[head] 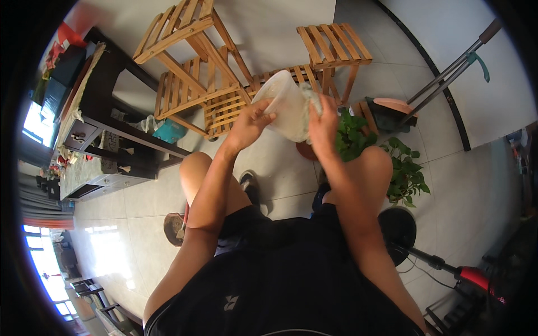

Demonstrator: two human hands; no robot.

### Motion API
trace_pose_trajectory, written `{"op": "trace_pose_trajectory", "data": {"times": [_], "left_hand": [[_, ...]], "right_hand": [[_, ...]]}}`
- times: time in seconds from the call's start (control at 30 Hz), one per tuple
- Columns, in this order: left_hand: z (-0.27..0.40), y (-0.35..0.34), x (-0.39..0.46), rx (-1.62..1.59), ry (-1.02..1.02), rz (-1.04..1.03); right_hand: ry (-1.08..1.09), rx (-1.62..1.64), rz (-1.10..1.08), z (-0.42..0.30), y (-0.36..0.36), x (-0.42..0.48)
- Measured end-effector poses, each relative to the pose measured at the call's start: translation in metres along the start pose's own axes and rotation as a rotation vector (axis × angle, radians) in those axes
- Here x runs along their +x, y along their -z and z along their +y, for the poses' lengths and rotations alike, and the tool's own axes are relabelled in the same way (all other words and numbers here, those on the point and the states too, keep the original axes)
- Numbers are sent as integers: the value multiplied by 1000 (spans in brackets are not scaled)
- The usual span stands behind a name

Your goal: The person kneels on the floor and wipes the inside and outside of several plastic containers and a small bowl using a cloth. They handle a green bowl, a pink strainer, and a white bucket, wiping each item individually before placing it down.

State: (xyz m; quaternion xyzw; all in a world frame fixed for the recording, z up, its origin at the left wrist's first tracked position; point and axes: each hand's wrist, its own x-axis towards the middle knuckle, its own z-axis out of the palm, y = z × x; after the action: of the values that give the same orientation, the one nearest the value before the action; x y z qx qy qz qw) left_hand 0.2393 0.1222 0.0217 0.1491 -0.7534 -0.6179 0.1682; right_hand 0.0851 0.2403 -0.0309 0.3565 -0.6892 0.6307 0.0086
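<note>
A translucent white plastic tub [282,107] is held tilted in the air above my knees, its open end towards the upper left. My left hand [251,126] grips its rim, with the fingers at the opening. A pale, crumpled cloth [310,105] lies under my right hand [324,122], which presses it against the tub's base end. The right hand is slightly blurred. Behind the tub stands a slatted wooden plant stand [185,96]; the tub hides part of it.
Leafy green potted plants [405,172] stand by my right knee, near a dustpan [391,113] and long-handled broom. A reddish-brown pot [307,150] sits below my right hand. At left are a dark wooden table [126,101] and a brown bowl-like container [173,229] on the tiled floor.
</note>
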Motion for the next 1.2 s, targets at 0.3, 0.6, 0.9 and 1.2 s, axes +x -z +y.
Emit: {"op": "trace_pose_trajectory", "data": {"times": [0.3, 0.6, 0.9, 1.2], "left_hand": [[10, -14, -3, 172, -58, -94], [21, -20, -16, 849, -352, -228], [2, -15, 1, 916, -343, 545], [-18, -8, 7, -264, 291, 424]], "right_hand": [[-81, -92, -11, -26, -14, 51], [-672, 198, -528, 0, 26, 92], [-627, 484, -130, 32, 28, 86], [-203, 104, 72, -21, -2, 44]]}}
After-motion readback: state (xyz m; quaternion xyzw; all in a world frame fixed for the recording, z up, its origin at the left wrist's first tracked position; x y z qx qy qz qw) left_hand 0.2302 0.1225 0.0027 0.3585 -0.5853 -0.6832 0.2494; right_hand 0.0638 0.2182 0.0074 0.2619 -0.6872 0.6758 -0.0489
